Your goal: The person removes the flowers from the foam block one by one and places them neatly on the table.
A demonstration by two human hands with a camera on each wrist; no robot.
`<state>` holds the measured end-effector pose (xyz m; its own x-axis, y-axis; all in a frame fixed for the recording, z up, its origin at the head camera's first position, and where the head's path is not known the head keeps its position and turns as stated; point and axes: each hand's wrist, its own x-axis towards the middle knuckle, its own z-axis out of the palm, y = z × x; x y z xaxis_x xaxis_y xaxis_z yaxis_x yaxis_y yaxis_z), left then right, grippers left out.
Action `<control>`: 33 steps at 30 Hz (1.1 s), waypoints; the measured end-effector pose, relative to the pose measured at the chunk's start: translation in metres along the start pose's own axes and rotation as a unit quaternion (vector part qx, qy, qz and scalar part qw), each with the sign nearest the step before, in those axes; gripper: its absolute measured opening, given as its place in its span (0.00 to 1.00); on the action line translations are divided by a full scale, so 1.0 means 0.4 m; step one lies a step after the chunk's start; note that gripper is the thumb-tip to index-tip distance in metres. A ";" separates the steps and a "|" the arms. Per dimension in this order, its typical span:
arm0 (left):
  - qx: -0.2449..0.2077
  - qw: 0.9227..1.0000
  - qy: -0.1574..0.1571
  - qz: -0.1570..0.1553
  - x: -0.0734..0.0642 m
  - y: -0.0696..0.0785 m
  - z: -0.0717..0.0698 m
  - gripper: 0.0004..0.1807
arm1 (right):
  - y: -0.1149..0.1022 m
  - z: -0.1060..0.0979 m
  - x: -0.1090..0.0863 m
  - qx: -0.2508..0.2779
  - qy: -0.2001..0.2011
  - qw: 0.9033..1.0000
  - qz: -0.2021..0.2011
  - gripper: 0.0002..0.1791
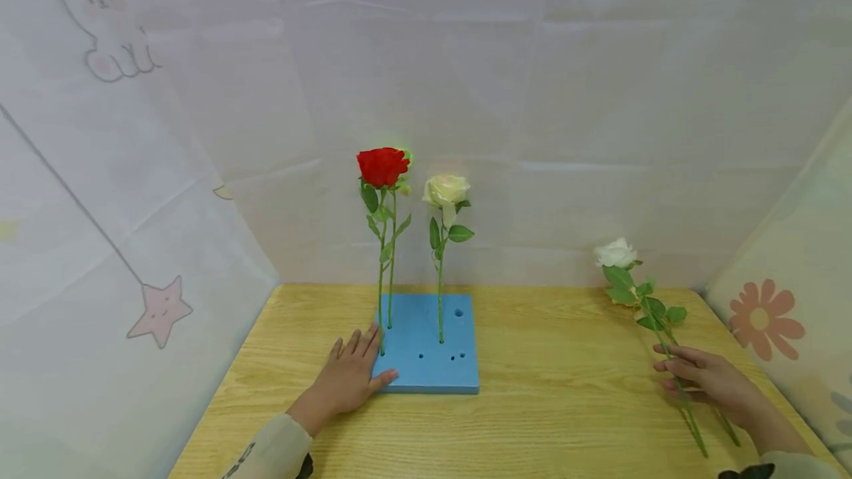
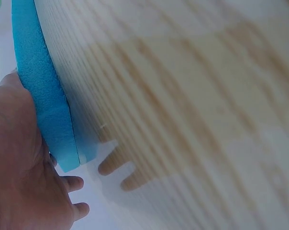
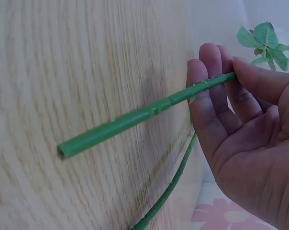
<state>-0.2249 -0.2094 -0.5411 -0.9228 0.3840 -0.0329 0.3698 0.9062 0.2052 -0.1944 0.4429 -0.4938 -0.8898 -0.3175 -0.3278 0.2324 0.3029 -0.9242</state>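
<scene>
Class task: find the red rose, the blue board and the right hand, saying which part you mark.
Red rose (image 1: 382, 167): head view, on the bloom.
Blue board (image 1: 416, 327): head view, on the bare top.
Right hand (image 3: 252, 139): right wrist view, on the palm.

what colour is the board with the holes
The board is blue, seen best in the head view.

Blue board: one
Upright flowers in it: three; one red rose, one cream rose, one yellow-green bloom, mostly hidden
Bare holes: four; one at the board's far right corner, three towards its near edge
Other stems, near the tabletop's right edge: two, one bearing a white rose
Grips: two bare hands; left grip, right grip
Wall prints: one rabbit, one star, one large flower
</scene>
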 end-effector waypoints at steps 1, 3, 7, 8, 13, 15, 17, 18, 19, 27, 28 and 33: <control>0.001 1.000 -0.001 0.000 -0.001 0.002 -0.002 0.51 | 0.003 -0.004 0.001 -0.001 -0.004 1.000 0.002 0.23; 0.004 1.000 0.000 0.000 -0.003 0.005 -0.007 0.51 | 0.007 -0.009 0.004 0.000 -0.011 1.000 0.004 0.21; 0.014 1.000 0.002 -0.003 -0.005 0.009 -0.011 0.51 | 0.014 -0.013 0.008 0.002 -0.017 1.000 0.008 0.19; 0.016 1.000 0.003 -0.003 -0.005 0.010 -0.011 0.51 | 0.016 -0.013 0.010 0.008 -0.019 1.000 0.008 0.19; 0.016 1.000 0.009 0.000 -0.005 0.010 -0.013 0.50 | 0.031 -0.013 0.021 0.045 -0.040 0.998 0.000 0.19; 0.015 1.000 0.009 0.000 -0.006 0.010 -0.015 0.50 | 0.039 -0.013 0.027 0.066 -0.051 0.997 -0.002 0.19; 0.012 1.000 0.008 0.000 -0.007 0.012 -0.017 0.50 | 0.048 -0.013 0.034 0.090 -0.061 0.994 -0.002 0.20; 0.007 1.000 0.010 0.002 -0.008 0.013 -0.018 0.50 | 0.053 -0.013 0.036 0.102 -0.067 0.993 -0.002 0.20; 0.005 1.000 0.008 0.002 -0.009 0.014 -0.019 0.50 | 0.058 -0.013 0.039 0.112 -0.071 0.991 -0.002 0.20; 0.000 1.000 0.010 0.002 -0.010 0.014 -0.012 0.50 | 0.084 -0.007 0.046 0.136 -0.071 0.988 0.017 0.20; 0.001 1.000 0.011 0.001 -0.010 0.013 -0.012 0.50 | 0.085 -0.007 0.045 0.139 -0.072 0.988 0.019 0.20; 0.003 1.000 0.005 -0.002 -0.006 0.008 -0.008 0.50 | 0.087 -0.011 0.042 0.151 -0.078 0.985 0.025 0.18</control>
<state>-0.2218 -0.2081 -0.5372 -0.9251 0.3788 -0.0246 0.3668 0.9086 0.1996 -0.2028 0.4520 -0.5308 -0.8091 -0.4496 -0.3785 0.4013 0.0479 -0.9147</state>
